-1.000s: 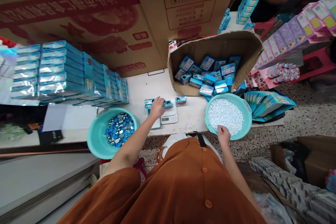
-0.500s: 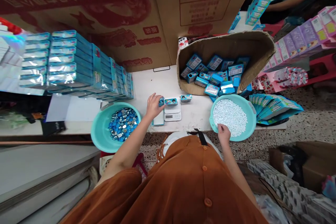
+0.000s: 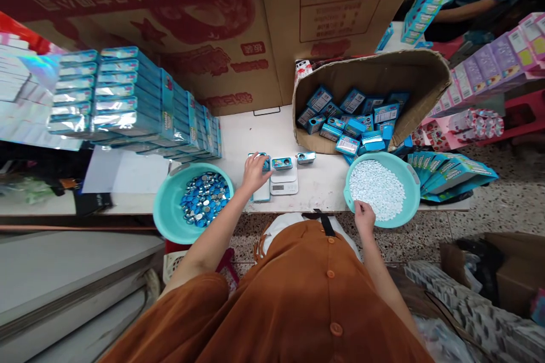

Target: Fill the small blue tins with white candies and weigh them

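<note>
My left hand rests at a small blue box left of the white scale, its fingers bent and partly over the box. Another blue box with a round opening stands on the scale, and a third is on the table to its right. My right hand is at the near-left rim of a teal basin of white pellets, fingers pinched together; what they hold, if anything, is too small to make out.
A second teal basin holds blue and silver round pieces. Wrapped blue boxes are stacked at the left. An open carton with loose blue boxes stands beyond the scale. A person's arm shows at upper right.
The view has shifted slightly, moving the table items a little to the right in the picture. Both hands stay at nearly the same places beside the box and the basin.
</note>
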`<state>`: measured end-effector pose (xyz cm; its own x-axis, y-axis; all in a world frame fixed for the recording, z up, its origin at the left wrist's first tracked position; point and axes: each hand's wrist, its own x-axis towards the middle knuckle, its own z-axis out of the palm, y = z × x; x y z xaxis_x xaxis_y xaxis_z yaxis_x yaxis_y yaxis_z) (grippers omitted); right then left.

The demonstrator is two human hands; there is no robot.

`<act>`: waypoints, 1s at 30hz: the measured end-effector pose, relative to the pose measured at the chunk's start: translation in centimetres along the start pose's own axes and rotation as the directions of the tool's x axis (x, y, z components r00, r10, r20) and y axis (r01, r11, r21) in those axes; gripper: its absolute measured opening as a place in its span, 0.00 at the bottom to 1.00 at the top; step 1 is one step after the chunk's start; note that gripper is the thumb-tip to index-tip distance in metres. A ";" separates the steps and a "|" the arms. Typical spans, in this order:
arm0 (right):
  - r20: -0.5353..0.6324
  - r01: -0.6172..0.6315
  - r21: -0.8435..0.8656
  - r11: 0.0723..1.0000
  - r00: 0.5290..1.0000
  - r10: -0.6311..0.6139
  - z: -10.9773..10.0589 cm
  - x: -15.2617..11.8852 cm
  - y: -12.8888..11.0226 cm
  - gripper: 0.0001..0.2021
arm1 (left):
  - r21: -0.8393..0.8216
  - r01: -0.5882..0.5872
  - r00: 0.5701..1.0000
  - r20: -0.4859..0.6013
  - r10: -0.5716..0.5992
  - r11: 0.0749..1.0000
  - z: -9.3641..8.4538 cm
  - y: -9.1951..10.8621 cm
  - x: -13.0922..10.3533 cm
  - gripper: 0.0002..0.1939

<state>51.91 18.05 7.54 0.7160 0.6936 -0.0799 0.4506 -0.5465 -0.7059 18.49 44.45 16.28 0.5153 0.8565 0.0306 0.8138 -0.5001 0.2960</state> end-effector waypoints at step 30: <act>-0.061 0.048 -0.028 0.998 0.997 -0.050 0.4 -1.3 -0.3 0.20 | 0.153 -0.026 0.978 0.207 -0.006 0.988 0.8 -3.3 -4.0 0.21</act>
<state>50.60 17.48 7.53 0.7239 0.6899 -0.0015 0.4994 -0.5257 -0.6887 13.95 42.60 14.37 0.5547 0.8146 -0.1695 0.8316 -0.5359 0.1458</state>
